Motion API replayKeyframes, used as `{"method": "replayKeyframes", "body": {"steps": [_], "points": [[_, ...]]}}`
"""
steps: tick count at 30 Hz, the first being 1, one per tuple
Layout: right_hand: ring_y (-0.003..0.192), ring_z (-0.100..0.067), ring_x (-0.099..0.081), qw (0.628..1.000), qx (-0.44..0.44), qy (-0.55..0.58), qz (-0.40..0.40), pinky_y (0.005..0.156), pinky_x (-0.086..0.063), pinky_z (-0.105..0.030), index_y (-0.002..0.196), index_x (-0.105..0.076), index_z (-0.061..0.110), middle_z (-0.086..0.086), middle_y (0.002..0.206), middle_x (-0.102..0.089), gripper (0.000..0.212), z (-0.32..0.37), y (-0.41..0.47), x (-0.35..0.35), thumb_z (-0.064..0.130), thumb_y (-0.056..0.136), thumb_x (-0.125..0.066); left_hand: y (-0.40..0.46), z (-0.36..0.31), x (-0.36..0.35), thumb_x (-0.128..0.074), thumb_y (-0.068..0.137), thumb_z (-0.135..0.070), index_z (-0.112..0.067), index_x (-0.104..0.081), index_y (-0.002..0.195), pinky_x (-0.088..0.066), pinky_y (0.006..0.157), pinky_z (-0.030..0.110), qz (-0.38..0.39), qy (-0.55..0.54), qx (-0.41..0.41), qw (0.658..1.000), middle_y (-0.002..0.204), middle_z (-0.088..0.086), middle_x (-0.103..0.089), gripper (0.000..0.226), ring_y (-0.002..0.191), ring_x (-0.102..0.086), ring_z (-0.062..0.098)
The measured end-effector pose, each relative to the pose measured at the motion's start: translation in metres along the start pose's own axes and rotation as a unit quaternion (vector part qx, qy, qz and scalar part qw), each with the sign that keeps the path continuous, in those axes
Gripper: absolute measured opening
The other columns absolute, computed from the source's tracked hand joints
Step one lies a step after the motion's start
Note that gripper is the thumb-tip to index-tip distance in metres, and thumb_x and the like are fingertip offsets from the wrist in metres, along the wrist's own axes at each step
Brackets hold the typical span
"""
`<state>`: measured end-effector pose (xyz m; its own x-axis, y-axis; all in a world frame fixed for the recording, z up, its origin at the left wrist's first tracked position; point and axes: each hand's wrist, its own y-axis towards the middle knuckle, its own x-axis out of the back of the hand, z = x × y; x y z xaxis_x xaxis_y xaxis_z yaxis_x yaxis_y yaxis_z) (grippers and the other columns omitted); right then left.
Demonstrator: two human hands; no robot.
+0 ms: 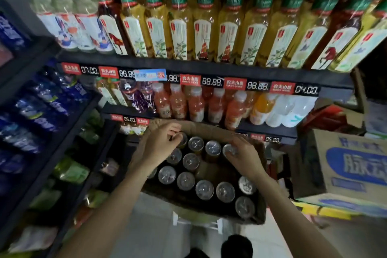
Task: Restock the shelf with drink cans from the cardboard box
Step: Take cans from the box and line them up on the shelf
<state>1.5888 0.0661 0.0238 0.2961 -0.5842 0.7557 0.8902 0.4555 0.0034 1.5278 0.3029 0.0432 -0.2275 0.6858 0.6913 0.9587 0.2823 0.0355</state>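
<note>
An open cardboard box [211, 130] sits below me in front of the shelves, holding several upright drink cans [204, 189] with silver tops. My left hand [156, 146] reaches into the box's far left corner, its fingers curled around the top of a can [182, 140] there. My right hand [244, 157] is over the far right side, fingers closed on the top of another can [229, 150]. Both cans still stand in the box. The dark shelf [209, 67] rises just behind the box.
Rows of tea bottles [180, 23] fill the upper shelf; juice bottles [195, 103] fill the one below. A side rack at left holds blue packs [50, 107] and green packs. A larger printed carton [343, 169] stands at right. Pale floor shows beneath the box.
</note>
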Motion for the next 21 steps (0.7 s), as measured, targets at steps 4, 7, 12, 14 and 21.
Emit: {"method": "replayKeyframes", "body": {"steps": [4, 7, 12, 14, 21], "points": [[0.116, -0.036, -0.046, 0.988, -0.092, -0.112, 0.054, 0.094, -0.041, -0.040, 0.126, -0.054, 0.012, -0.013, 0.126, -0.052, 0.042, -0.036, 0.005, -0.030, 0.015, 0.084, -0.059, 0.005, 0.026, -0.049, -0.070, 0.082, -0.023, -0.013, -0.059, 0.116, -0.046, 0.088, 0.027, 0.024, 0.041, 0.000, 0.999, 0.111, 0.000, -0.063, 0.037, 0.106, -0.058, 0.016], [0.121, -0.034, -0.042, 0.970, -0.117, -0.195, 0.080, 0.099, -0.038, -0.041, 0.132, -0.044, 0.012, -0.012, 0.131, -0.047, 0.051, -0.052, 0.015, -0.043, 0.022, 0.084, -0.060, 0.020, 0.032, -0.081, -0.068, 0.082, -0.030, -0.019, -0.052, 0.125, -0.043, 0.091, 0.031, 0.067, 0.098, 0.000, 0.993, 0.124, 0.000, -0.056, 0.047, 0.117, -0.050, 0.018], [0.125, -0.032, -0.040, 0.934, -0.183, -0.289, 0.103, 0.101, -0.030, -0.044, 0.127, -0.039, 0.009, -0.010, 0.129, -0.053, 0.063, -0.066, 0.031, -0.059, 0.043, 0.080, -0.063, 0.042, 0.036, -0.125, -0.066, 0.079, -0.046, -0.019, -0.035, 0.140, -0.033, 0.105, 0.037, 0.166, 0.233, -0.023, 0.958, 0.141, 0.000, -0.041, 0.073, 0.132, -0.033, 0.021], [0.127, -0.031, -0.037, 0.929, -0.207, -0.283, 0.115, 0.103, -0.028, -0.045, 0.128, -0.037, 0.010, -0.009, 0.131, -0.053, 0.070, -0.071, 0.034, -0.066, 0.049, 0.077, -0.065, 0.045, 0.037, -0.139, -0.067, 0.076, -0.050, -0.019, -0.031, 0.142, -0.028, 0.108, 0.036, 0.186, 0.265, -0.027, 0.946, 0.143, 0.001, -0.039, 0.081, 0.135, -0.029, 0.022], [0.122, -0.030, -0.039, 0.937, -0.212, -0.269, 0.062, 0.100, -0.027, -0.040, 0.124, -0.037, 0.009, -0.011, 0.124, -0.058, 0.070, -0.080, 0.038, -0.085, 0.050, 0.076, -0.067, 0.047, 0.043, -0.165, -0.072, 0.069, -0.051, -0.022, -0.039, 0.134, -0.006, 0.114, 0.049, 0.147, 0.319, -0.036, 0.936, 0.135, -0.002, -0.047, 0.078, 0.134, -0.030, 0.019]]}}
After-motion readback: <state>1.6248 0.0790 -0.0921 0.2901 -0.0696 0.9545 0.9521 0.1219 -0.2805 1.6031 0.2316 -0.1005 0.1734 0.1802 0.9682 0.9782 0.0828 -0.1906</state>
